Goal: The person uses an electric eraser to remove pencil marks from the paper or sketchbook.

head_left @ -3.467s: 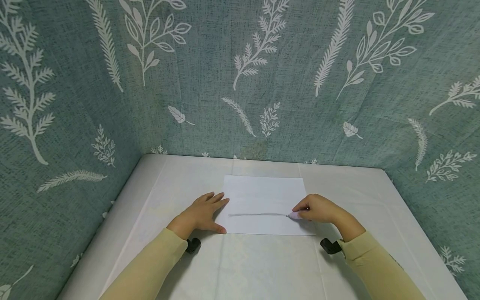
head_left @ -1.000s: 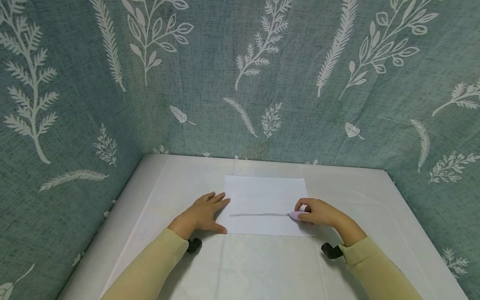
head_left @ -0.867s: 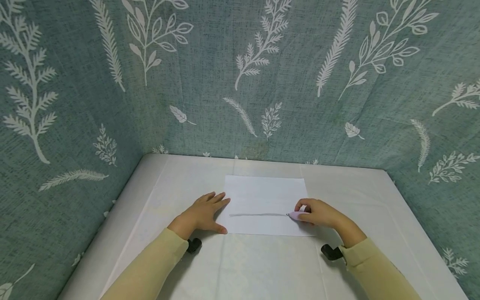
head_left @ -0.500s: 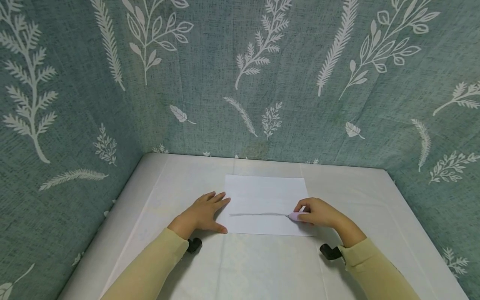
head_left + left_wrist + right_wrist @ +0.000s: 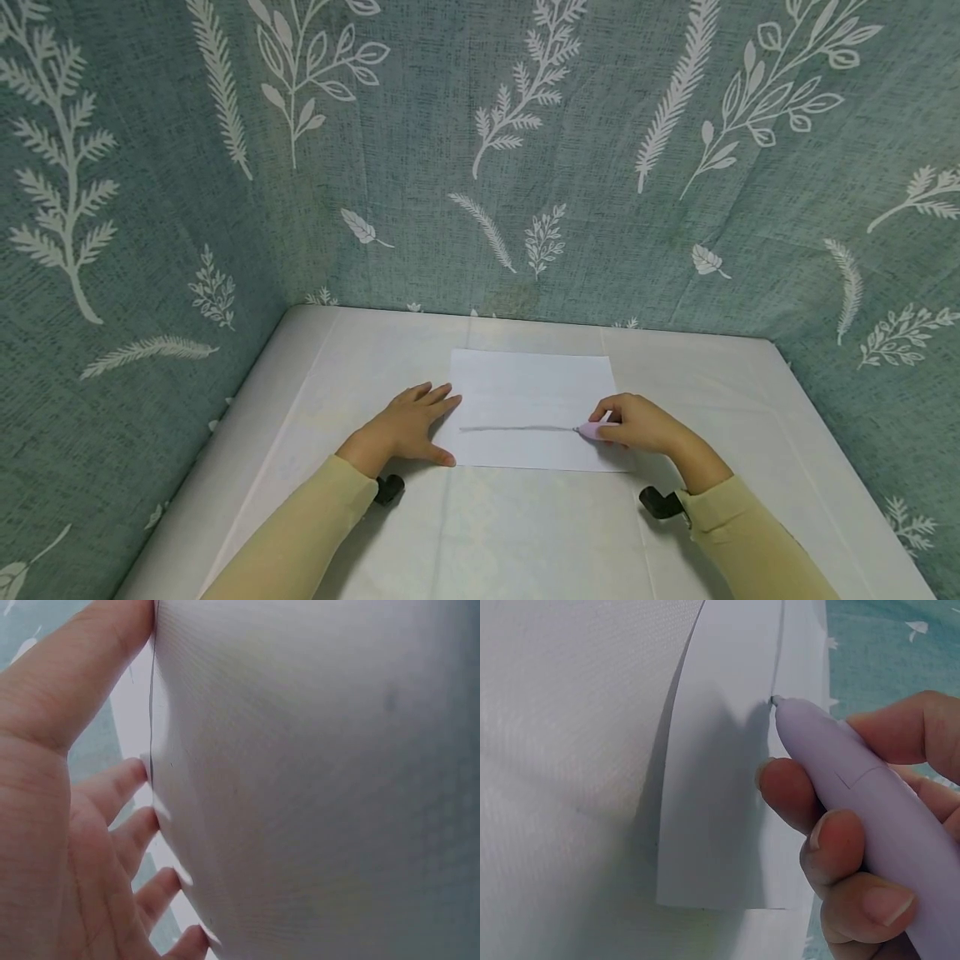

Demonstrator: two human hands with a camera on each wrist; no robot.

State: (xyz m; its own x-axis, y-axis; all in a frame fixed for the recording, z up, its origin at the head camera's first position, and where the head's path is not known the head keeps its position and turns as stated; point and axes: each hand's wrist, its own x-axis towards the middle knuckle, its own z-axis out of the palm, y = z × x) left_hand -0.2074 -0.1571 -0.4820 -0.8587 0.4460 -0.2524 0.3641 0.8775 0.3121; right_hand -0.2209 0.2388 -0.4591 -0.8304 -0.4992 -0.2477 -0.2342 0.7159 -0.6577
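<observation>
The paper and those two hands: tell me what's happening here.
A person sits at a white table with a sheet of paper in front of them. The right hand grips a lilac pen with its tip on the paper, at the right end of a grey line that runs across the sheet. The left hand lies flat, fingers straight, at the paper's left edge, with its thumb along the near corner. Teal leaf-print cloth hangs behind the table.
</observation>
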